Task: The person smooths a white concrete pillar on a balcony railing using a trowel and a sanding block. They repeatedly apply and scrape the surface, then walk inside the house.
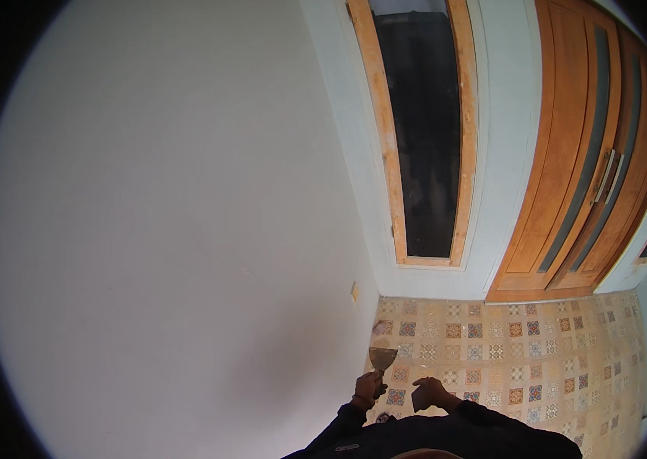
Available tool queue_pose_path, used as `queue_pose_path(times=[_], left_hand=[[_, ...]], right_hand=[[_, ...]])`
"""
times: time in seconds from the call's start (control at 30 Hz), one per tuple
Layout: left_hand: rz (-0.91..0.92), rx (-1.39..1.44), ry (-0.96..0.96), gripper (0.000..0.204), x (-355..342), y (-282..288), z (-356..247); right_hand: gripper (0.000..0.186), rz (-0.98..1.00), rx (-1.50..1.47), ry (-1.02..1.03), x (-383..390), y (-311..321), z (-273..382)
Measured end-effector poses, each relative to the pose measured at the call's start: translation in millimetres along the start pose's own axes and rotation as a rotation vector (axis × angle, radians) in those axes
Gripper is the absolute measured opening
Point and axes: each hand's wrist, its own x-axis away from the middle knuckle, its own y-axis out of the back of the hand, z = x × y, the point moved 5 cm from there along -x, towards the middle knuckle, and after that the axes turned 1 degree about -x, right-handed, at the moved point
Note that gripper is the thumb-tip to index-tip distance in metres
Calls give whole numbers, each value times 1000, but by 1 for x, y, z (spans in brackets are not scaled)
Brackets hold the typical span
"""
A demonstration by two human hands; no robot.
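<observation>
My left hand (366,388) is closed round the handle of a putty knife (382,357). Its wide, stained blade points up and away from me, close to the pale wall on the left. A little to the right, my right hand (435,391) grips a small flat brownish piece with straight edges (420,398); its kind is too small to make out. The two hands are apart, at about the same height in front of my dark-sleeved body. The plain grey-white wall (186,229) rises beside my left arm.
Patterned tiles cover the floor (492,352). Ahead stands a tall narrow window with a wooden frame (461,153) and dark glass. Wooden double doors (568,153) with long handles are at the right. A small yellowish fitting (355,291) sits low on the left wall.
</observation>
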Motion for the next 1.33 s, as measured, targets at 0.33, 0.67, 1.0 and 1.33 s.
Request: queue_pose_path(times=[0.33,0.67,1.0,1.33], left_hand=[[33,153,-40,28,17,-52,5],[603,-365,-453,20,149,-89,-171],[1775,124,-1362,37,396,-148,-333],[1886,285,-1036,26,390,-126,-307]], right_hand=[[56,21,-899,-427,-7,35,96],[35,-225,-721,-580,49,15,36],[42,-333,-545,-961,156,-9,-53],[42,-261,-477,-1053,197,-8,-57]])
